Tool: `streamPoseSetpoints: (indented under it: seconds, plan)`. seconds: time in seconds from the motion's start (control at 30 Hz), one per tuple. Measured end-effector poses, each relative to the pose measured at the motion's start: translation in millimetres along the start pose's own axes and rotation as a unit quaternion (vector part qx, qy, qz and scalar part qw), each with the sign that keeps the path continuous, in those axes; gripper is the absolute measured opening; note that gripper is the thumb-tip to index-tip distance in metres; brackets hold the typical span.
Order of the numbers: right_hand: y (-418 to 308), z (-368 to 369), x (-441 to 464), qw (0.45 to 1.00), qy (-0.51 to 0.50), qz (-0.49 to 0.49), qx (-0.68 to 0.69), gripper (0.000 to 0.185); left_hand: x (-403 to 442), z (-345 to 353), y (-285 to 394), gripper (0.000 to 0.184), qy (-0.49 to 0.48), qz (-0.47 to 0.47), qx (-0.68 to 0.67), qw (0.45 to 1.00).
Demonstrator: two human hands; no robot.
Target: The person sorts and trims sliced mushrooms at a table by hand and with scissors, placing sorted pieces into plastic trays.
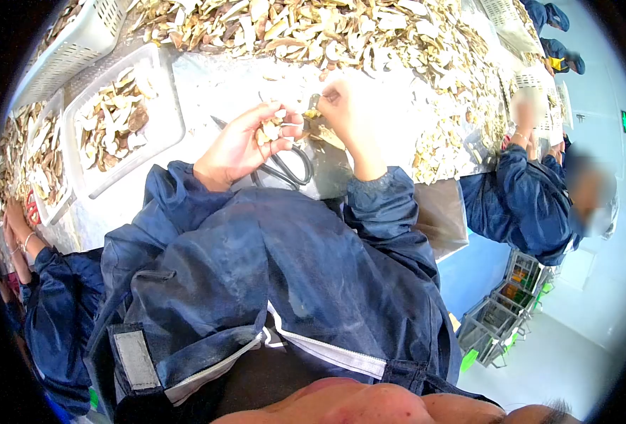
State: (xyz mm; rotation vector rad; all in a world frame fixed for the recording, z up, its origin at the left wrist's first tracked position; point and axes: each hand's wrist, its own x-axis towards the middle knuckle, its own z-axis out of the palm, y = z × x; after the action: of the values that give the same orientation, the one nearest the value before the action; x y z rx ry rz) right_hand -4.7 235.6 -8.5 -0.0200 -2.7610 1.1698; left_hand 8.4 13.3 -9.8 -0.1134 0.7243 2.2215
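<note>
My left hand is palm up over the table's near edge, fingers curled round a few pale dried mushroom slices. Just to its right, my right hand is closed in a pinch; a small dark, greyish piece shows at its fingertips, too washed out by glare to name. Below the fingertips lie some yellowish mushroom pieces. Black-handled scissors rest on the table under my left hand, their blades partly hidden by it.
A big heap of mushroom slices spreads across the far side. At left stands a clear plastic tub with slices, near a white perforated basket. Co-workers' sleeves flank me on both sides. Metal-framed stools stand at lower right.
</note>
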Motion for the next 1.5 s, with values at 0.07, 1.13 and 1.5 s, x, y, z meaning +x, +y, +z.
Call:
streamPoseSetpoints:
  seconds: [0.07, 1.13, 1.5]
  plan:
    - [-7, -15, -4, 0.986, -0.018, 0.114, 0.117, 0.016, 3, -2, -1, 0.033, 0.010, 0.001, 0.009, 1.000]
    - [-69, 6, 28, 0.983, -0.064, -0.118, 0.127, 0.023, -10, -11, 7, 0.040, 0.033, 0.095, -0.125, 0.987]
    - [0, 10, -17, 0.954, -0.056, -0.237, -0.175, 0.026, -19, -10, 11, 0.033, 0.076, 0.088, -0.132, 0.985]
